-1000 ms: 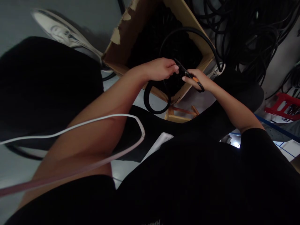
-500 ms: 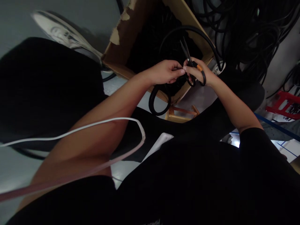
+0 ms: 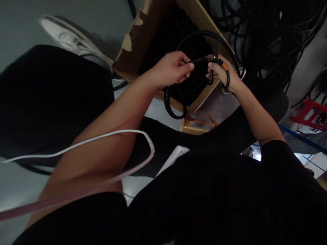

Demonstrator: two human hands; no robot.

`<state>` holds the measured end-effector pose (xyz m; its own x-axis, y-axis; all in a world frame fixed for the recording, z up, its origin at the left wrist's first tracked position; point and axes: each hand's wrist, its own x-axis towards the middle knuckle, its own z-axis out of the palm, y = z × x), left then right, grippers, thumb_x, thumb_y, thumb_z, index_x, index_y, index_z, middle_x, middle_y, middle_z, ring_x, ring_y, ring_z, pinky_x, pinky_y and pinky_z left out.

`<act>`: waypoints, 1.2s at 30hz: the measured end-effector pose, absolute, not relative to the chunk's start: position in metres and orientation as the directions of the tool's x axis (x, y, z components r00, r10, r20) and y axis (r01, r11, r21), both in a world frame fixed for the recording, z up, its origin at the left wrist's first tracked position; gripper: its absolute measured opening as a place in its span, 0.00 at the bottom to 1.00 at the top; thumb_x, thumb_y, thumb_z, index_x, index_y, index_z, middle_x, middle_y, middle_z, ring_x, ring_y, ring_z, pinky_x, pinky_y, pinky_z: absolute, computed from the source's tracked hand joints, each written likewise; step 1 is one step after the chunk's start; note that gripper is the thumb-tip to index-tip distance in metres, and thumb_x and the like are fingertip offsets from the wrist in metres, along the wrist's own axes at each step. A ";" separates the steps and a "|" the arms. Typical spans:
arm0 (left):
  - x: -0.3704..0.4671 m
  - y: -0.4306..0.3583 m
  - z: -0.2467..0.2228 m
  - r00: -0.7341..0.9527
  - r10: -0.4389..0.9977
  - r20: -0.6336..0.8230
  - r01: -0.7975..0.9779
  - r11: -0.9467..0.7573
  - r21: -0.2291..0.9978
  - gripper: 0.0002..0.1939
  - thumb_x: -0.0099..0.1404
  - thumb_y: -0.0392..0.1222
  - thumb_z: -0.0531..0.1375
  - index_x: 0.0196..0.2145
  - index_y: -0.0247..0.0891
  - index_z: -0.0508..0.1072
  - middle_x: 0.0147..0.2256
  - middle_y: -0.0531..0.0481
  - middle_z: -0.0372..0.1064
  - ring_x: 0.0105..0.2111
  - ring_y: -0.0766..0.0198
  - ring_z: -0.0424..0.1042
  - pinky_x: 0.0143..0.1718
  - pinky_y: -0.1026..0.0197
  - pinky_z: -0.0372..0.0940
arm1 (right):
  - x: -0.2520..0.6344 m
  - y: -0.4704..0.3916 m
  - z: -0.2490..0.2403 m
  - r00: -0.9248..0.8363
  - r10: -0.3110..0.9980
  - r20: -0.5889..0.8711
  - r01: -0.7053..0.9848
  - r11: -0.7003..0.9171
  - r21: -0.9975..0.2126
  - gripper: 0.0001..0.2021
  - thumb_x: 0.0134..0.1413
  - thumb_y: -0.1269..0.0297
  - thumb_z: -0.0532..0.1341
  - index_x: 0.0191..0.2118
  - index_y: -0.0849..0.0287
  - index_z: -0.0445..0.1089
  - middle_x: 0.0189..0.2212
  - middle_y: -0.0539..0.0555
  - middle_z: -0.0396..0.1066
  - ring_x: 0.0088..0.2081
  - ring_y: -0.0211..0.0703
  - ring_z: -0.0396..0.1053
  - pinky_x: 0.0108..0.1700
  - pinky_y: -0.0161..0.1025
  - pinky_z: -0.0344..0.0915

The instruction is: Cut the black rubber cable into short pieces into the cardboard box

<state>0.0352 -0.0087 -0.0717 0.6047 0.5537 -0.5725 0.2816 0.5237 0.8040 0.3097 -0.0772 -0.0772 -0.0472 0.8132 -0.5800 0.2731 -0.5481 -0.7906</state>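
Grey floor (image 3: 22,20) shows at the top left, and lots of black tubes (image 3: 273,44) lie in a big messy heap at the top right. Between them is a cardboard box (image 3: 143,37) with a torn edge, and the dark stuff inside it is too dim to make out. The left hand (image 3: 173,69) is over the box, with its thumb and fingers closed in a pinch on a black tube (image 3: 199,60). That bit of tube goes across the gap to the tips of the right hand (image 3: 222,71), but I can't tell if they pinch it too. The right hand has its fingers curled around the black and orange handles of some scissors (image 3: 215,51). Their blades point up, and they are too dark to see how far apart they are. One black loop (image 3: 176,116) hangs below the left hand, by the near corner of the box. Under that corner is a wooden stool (image 3: 194,130). White shoe (image 3: 67,37) on the left, red plastic thing (image 3: 309,116) far on the right, and a bendy white cord (image 3: 152,146) in front of the left arm
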 end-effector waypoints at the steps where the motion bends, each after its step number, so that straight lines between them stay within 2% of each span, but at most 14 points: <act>1: 0.036 -0.008 -0.070 0.576 0.563 -0.592 0.300 0.528 0.794 0.12 0.93 0.35 0.65 0.46 0.46 0.72 0.29 0.60 0.75 0.27 0.66 0.64 0.32 0.58 0.59 | 0.311 -0.080 -0.082 -0.072 0.805 -0.589 0.287 -0.549 -0.785 0.20 0.86 0.42 0.70 0.64 0.50 0.75 0.50 0.54 0.81 0.51 0.52 0.88 0.61 0.49 0.88; 5: 0.042 -0.009 -0.066 0.517 0.587 -0.623 0.347 0.522 0.779 0.13 0.94 0.35 0.64 0.46 0.47 0.70 0.29 0.60 0.72 0.28 0.65 0.63 0.34 0.58 0.59 | 0.310 -0.090 -0.095 -0.231 0.785 -0.575 0.402 -0.461 -0.791 0.23 0.85 0.45 0.71 0.70 0.54 0.77 0.56 0.57 0.84 0.59 0.54 0.88 0.70 0.57 0.87; 10: 0.045 -0.009 -0.067 0.484 0.599 -0.638 0.401 0.497 0.770 0.15 0.96 0.33 0.60 0.46 0.47 0.67 0.30 0.61 0.71 0.27 0.65 0.63 0.36 0.57 0.58 | 0.306 -0.093 -0.104 -0.295 0.782 -0.550 0.453 -0.392 -0.801 0.23 0.90 0.51 0.65 0.76 0.57 0.73 0.58 0.57 0.83 0.61 0.55 0.87 0.75 0.62 0.85; 13: 0.044 -0.010 -0.071 0.473 0.604 -0.642 0.405 0.498 0.767 0.16 0.96 0.34 0.60 0.46 0.49 0.65 0.30 0.61 0.71 0.27 0.65 0.62 0.37 0.55 0.59 | 0.304 -0.091 -0.106 -0.351 0.785 -0.510 0.467 -0.325 -0.822 0.23 0.91 0.52 0.63 0.77 0.58 0.72 0.58 0.57 0.83 0.62 0.55 0.86 0.76 0.65 0.84; 15: 0.043 -0.013 -0.077 0.504 0.595 -0.627 0.398 0.484 0.779 0.15 0.96 0.38 0.64 0.47 0.50 0.66 0.29 0.61 0.71 0.27 0.63 0.62 0.38 0.54 0.59 | 0.301 -0.090 -0.102 -0.378 0.788 -0.485 0.474 -0.285 -0.833 0.22 0.90 0.51 0.64 0.74 0.59 0.73 0.57 0.58 0.83 0.63 0.56 0.85 0.77 0.65 0.82; 18: 0.042 -0.018 -0.084 0.565 0.593 -0.574 0.348 0.459 0.817 0.16 0.92 0.52 0.70 0.48 0.51 0.68 0.26 0.62 0.68 0.31 0.60 0.64 0.39 0.54 0.58 | 0.295 -0.085 -0.086 -0.365 0.793 -0.488 0.501 -0.275 -0.821 0.18 0.87 0.51 0.69 0.66 0.58 0.77 0.53 0.59 0.83 0.65 0.59 0.83 0.78 0.63 0.81; 20: 0.041 -0.019 -0.086 0.580 0.605 -0.546 0.322 0.445 0.836 0.17 0.89 0.58 0.72 0.49 0.51 0.69 0.24 0.62 0.66 0.35 0.59 0.65 0.40 0.55 0.58 | 0.291 -0.082 -0.076 -0.328 0.799 -0.504 0.511 -0.298 -0.806 0.13 0.83 0.52 0.72 0.59 0.55 0.78 0.49 0.57 0.83 0.64 0.59 0.82 0.76 0.59 0.82; 23: 0.040 -0.018 -0.088 0.563 0.620 -0.546 0.331 0.437 0.837 0.20 0.86 0.61 0.73 0.47 0.50 0.70 0.23 0.61 0.66 0.37 0.59 0.67 0.42 0.54 0.59 | 0.287 -0.079 -0.070 -0.301 0.809 -0.505 0.497 -0.319 -0.807 0.10 0.79 0.55 0.74 0.51 0.52 0.76 0.46 0.55 0.81 0.62 0.57 0.82 0.74 0.53 0.81; 27: 0.040 -0.018 -0.090 0.606 0.586 -0.538 0.302 0.457 0.837 0.24 0.82 0.65 0.76 0.46 0.50 0.70 0.22 0.60 0.64 0.38 0.57 0.66 0.41 0.53 0.56 | 0.287 -0.080 -0.081 -0.295 0.811 -0.506 0.493 -0.324 -0.807 0.12 0.79 0.54 0.74 0.48 0.51 0.72 0.44 0.52 0.78 0.59 0.55 0.79 0.71 0.52 0.80; 30: 0.041 -0.019 -0.088 0.639 0.572 -0.515 0.291 0.440 0.850 0.22 0.84 0.61 0.75 0.45 0.50 0.69 0.22 0.60 0.62 0.40 0.56 0.67 0.43 0.52 0.57 | 0.288 -0.082 -0.091 -0.305 0.814 -0.495 0.479 -0.318 -0.818 0.14 0.82 0.49 0.73 0.50 0.51 0.71 0.41 0.50 0.76 0.55 0.53 0.76 0.68 0.51 0.80; 32: 0.041 -0.020 -0.084 0.615 0.591 -0.522 0.317 0.422 0.850 0.18 0.84 0.55 0.73 0.44 0.50 0.69 0.25 0.58 0.66 0.39 0.56 0.67 0.44 0.52 0.58 | 0.288 -0.083 -0.093 -0.317 0.811 -0.493 0.456 -0.325 -0.828 0.18 0.82 0.43 0.72 0.51 0.51 0.71 0.40 0.49 0.74 0.52 0.52 0.76 0.64 0.51 0.80; 34: 0.040 -0.018 -0.081 0.595 0.618 -0.514 0.351 0.375 0.858 0.14 0.83 0.49 0.71 0.43 0.50 0.70 0.28 0.57 0.71 0.39 0.56 0.67 0.45 0.51 0.59 | 0.287 -0.083 -0.093 -0.321 0.799 -0.509 0.423 -0.360 -0.832 0.23 0.81 0.35 0.72 0.52 0.50 0.71 0.39 0.47 0.72 0.50 0.50 0.76 0.58 0.48 0.80; 36: 0.039 -0.017 -0.078 0.589 0.648 -0.483 0.374 0.311 0.874 0.13 0.83 0.47 0.71 0.43 0.50 0.71 0.29 0.57 0.71 0.40 0.55 0.67 0.46 0.52 0.59 | 0.287 -0.083 -0.091 -0.334 0.781 -0.528 0.385 -0.398 -0.832 0.27 0.81 0.30 0.71 0.52 0.50 0.70 0.37 0.45 0.69 0.46 0.46 0.74 0.51 0.45 0.78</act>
<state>0.0392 -0.0166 -0.0784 0.5888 0.6481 -0.4830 0.3742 0.3111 0.8736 0.2873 -0.0828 -0.0912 -0.3338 0.7808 -0.5281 0.3853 -0.3983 -0.8324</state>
